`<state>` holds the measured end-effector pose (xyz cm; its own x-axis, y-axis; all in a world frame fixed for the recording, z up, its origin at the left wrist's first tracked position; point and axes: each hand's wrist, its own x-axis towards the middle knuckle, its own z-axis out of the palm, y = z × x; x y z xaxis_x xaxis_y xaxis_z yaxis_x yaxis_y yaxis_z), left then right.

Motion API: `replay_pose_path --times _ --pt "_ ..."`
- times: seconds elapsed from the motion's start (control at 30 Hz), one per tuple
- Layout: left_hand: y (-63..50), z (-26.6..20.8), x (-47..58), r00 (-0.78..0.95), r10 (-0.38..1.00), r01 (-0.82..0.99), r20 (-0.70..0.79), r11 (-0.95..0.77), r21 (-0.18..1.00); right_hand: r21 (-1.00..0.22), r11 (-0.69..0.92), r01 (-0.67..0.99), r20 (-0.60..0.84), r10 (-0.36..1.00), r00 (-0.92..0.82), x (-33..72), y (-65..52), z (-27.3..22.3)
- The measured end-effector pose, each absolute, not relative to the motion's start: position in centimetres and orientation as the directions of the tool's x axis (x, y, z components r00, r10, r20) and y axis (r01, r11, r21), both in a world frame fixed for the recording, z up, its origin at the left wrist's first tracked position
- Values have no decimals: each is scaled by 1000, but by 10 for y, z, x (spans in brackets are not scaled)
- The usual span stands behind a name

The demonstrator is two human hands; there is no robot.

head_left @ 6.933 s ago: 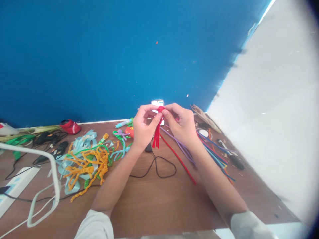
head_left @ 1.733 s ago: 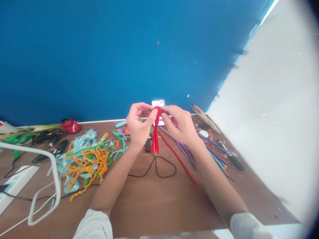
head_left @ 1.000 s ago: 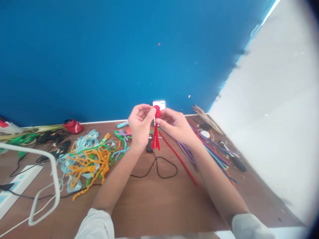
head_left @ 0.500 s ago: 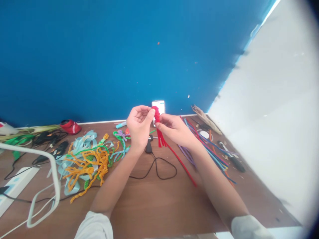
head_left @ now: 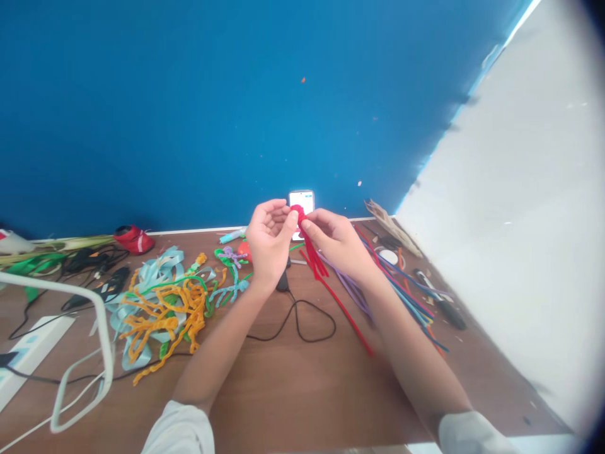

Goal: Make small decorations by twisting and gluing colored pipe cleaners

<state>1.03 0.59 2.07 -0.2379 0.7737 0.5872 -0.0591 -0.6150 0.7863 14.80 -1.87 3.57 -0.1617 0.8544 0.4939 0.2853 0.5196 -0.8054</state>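
A bundle of red pipe cleaners (head_left: 316, 253) is held up over the table between both hands, its top curled into a small rounded clump and its straight ends hanging down to the right. My left hand (head_left: 270, 236) pinches the clump between thumb and fingers. From the other side, my right hand (head_left: 336, 238) closes thumb and fingertips on it just below the curl. Behind the hands a phone (head_left: 302, 199) with a lit screen leans against the blue wall. One loose red pipe cleaner (head_left: 347, 315) lies on the table underneath.
Orange fuzzy stems (head_left: 174, 309) and pale blue ribbon (head_left: 158, 271) lie tangled at left, near a white power strip (head_left: 35, 353) and white bent frame (head_left: 106, 340). A black tool (head_left: 282, 281) trails its cord centrally. Coloured pipe cleaners (head_left: 406, 296) and a black-handled tool (head_left: 451, 312) lie right.
Both hands have shifted slightly right, and the right hand has come closer to the left. The hanging red ends have swung from nearly vertical to slanting right.
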Motion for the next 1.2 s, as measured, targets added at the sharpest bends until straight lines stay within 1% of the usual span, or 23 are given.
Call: replay_pose_path --times 0.2,0.27,0.33,0.43,0.6,0.73,0.87,1.07,1.2 --pt "0 25 10 -233 762 -19 605 -625 780 -891 447 73 432 887 -163 144 -21 39" --pt "-1 25 11 -238 762 -27 603 -625 780 -926 376 -38 377 912 -162 142 -22 40" --pt "-3 25 12 -234 765 -40 600 -624 780 -951 264 -158 291 940 -181 142 -23 41" --pt "-7 26 14 -210 766 -60 608 -630 774 -952 139 -271 201 955 -217 144 -22 40" --pt "-11 28 14 -193 760 -31 621 -637 770 -929 95 -359 192 950 -246 145 -21 38" --pt "-13 31 13 -191 767 -12 612 -626 780 -917 150 -370 229 957 -179 140 -23 39" --pt "-12 32 12 -199 783 -38 590 -607 793 -925 263 -275 301 947 -108 134 -25 38" --pt "-9 31 11 -209 780 -52 589 -611 790 -923 335 -190 360 926 -114 133 -22 35" --pt "-10 31 13 -236 767 -39 597 -621 783 -912 385 -140 405 899 -167 137 -22 34"
